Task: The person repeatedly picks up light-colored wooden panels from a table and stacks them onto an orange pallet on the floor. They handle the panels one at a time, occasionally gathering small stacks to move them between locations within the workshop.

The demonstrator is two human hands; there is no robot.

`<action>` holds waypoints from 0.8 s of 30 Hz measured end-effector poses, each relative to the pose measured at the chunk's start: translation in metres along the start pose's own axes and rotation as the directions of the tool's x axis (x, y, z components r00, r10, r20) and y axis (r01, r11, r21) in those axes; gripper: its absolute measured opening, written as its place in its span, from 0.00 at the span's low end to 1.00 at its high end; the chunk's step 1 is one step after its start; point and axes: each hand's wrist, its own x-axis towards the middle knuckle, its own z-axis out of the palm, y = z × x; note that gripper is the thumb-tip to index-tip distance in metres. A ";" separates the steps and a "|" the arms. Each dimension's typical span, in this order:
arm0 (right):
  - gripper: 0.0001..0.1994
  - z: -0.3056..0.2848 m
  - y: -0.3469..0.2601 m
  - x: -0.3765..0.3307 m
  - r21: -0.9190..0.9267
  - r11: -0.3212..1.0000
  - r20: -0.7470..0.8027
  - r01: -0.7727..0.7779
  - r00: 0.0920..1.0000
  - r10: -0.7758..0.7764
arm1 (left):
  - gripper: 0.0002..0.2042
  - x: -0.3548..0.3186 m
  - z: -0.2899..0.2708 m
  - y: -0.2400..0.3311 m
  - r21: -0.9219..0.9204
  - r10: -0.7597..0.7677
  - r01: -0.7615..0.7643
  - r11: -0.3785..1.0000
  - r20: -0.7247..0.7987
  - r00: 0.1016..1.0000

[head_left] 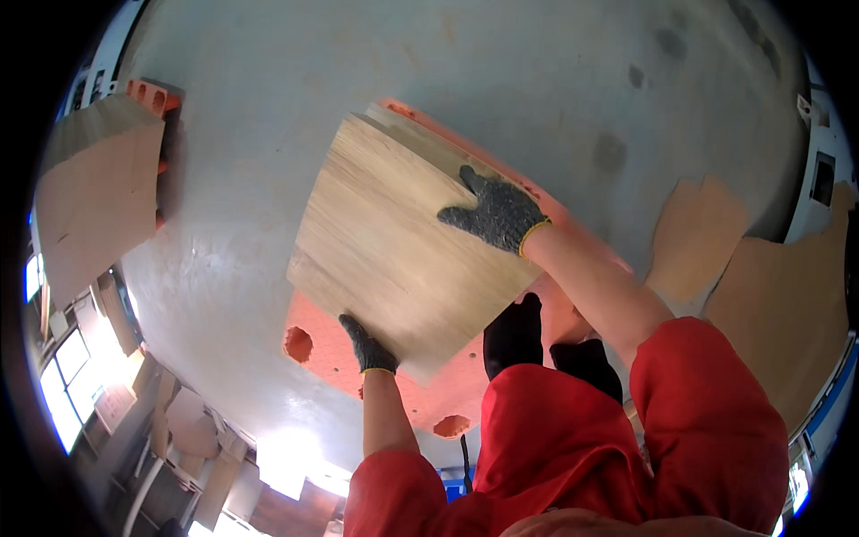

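A pale wood-grain panel [394,242] lies in front of me over a pinkish-orange pallet [313,322] with round holes. Along its far right side, the edge of another board [420,139] shows under it. My left hand [369,347], in a dark grey knitted glove, holds the panel's near left edge; one digit shows there and the other fingers are hidden. Across the panel's right part rests my right hand [494,211], gloved alike with a yellow cuff, thumb and a finger spread on the surface.
At far left, a stack of boards [103,170] stands on an orange pallet [152,97]. Torn brown cardboard [698,237] lies on the grey floor [242,63] at right, beside a larger sheet [787,304]. My dark-clad feet [514,336] are close to the panel. Cardboard scraps [190,425] lean at lower left.
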 end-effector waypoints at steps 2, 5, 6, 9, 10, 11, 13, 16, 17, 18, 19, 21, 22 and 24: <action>0.38 0.083 0.043 0.065 0.062 0.998 0.024 -0.016 1.000 0.014 | 0.41 0.103 -0.041 -0.038 0.043 0.006 -0.004 0.999 -0.046 0.999; 0.39 0.208 0.117 0.155 0.127 0.988 0.082 -0.086 0.994 0.076 | 0.41 0.250 -0.101 -0.098 0.068 -0.024 0.032 0.997 -0.107 0.994; 0.39 0.246 0.139 0.179 0.136 0.987 0.084 -0.087 0.994 0.076 | 0.41 0.292 -0.119 -0.114 0.067 -0.037 0.045 0.997 -0.118 0.992; 0.40 0.348 0.201 0.239 0.158 0.982 0.104 -0.099 0.991 0.084 | 0.41 0.388 -0.162 -0.148 0.066 -0.073 0.083 0.994 -0.145 0.987; 0.40 0.375 0.218 0.258 0.163 0.981 0.112 -0.102 0.990 0.084 | 0.42 0.414 -0.171 -0.158 0.075 -0.082 0.092 0.993 -0.133 0.988; 0.40 0.394 0.229 0.272 0.166 0.981 0.132 -0.101 0.988 0.079 | 0.42 0.430 -0.181 -0.165 0.078 -0.090 0.101 0.992 -0.131 0.987; 0.40 0.420 0.250 0.294 0.183 0.979 0.128 -0.092 0.989 0.069 | 0.42 0.456 -0.191 -0.176 0.091 -0.091 0.104 0.990 -0.134 0.987; 0.38 0.432 0.264 0.304 0.164 0.980 0.132 -0.114 0.987 0.093 | 0.42 0.459 -0.184 -0.185 0.141 -0.090 0.117 0.983 -0.179 0.980; 0.38 0.430 0.260 0.302 0.152 0.982 0.135 -0.116 0.986 0.096 | 0.42 0.454 -0.185 -0.184 0.158 -0.075 0.107 0.982 -0.200 0.977; 0.36 0.426 0.256 0.299 0.146 0.983 0.123 -0.111 0.988 0.094 | 0.41 0.448 -0.184 -0.182 0.176 -0.059 0.098 0.980 -0.218 0.974; 0.35 0.420 0.253 0.296 0.138 0.985 0.110 -0.107 0.990 0.092 | 0.39 0.447 -0.186 -0.177 0.250 -0.037 0.117 0.961 -0.303 0.952; 0.33 0.396 0.238 0.279 0.087 0.995 0.047 -0.046 0.998 0.042 | 0.36 0.446 -0.198 -0.162 0.398 0.041 0.125 0.909 -0.385 0.922; 0.32 0.385 0.229 0.268 0.038 0.999 0.014 0.013 1.000 -0.013 | 0.34 0.445 -0.209 -0.157 0.464 0.087 0.120 0.878 -0.400 0.912; 0.31 0.376 0.233 0.258 0.040 0.998 -0.017 0.050 0.999 -0.049 | 0.30 0.437 -0.209 -0.156 0.590 0.168 0.028 0.807 -0.275 0.947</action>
